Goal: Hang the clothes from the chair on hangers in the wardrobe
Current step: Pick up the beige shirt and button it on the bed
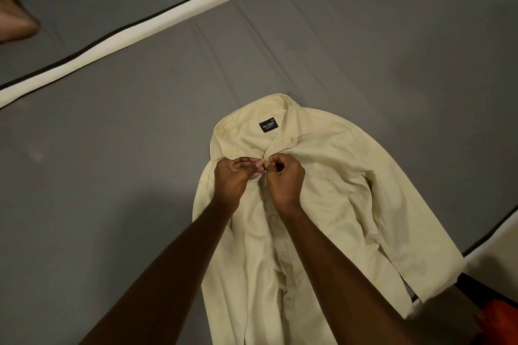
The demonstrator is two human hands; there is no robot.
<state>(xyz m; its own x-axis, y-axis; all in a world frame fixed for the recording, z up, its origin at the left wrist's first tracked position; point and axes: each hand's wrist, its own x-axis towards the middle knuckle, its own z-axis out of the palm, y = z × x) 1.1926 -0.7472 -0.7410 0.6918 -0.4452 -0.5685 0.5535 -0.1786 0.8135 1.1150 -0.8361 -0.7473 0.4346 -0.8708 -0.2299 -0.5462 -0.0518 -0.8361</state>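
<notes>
Pale yellow shirt (322, 176) spread front-up on grey mattress (112, 176), collar (252, 117) pointing away, hem running out of view at bottom edge. Black label (268, 126) inside the neck, white lettering, reads "NO FUSS". Placket runs down the middle, row of buttons (283, 257) visible below the hands. One sleeve lies folded along the shirt's right side, cuff near the mattress edge.

Left hand (232, 179) and right hand (284, 179) together at the top of the placket, just below the collar opening. Left fingers (249, 162) curled, pinching one edge of the fabric; right fingers (276, 165) curled, pinching the opposite edge. Fingertips of both hands nearly touching. Whether a button sits between them: cannot tell, hidden by the fingers. Both forearms bare, reaching in from bottom of view.

Cream band with dark piping (157, 28) crosses the bedding diagonally, upper left to upper right. A bare foot (16, 25) at far left edge. Something orange-red (496, 314) at lower right corner, partly cut off.
</notes>
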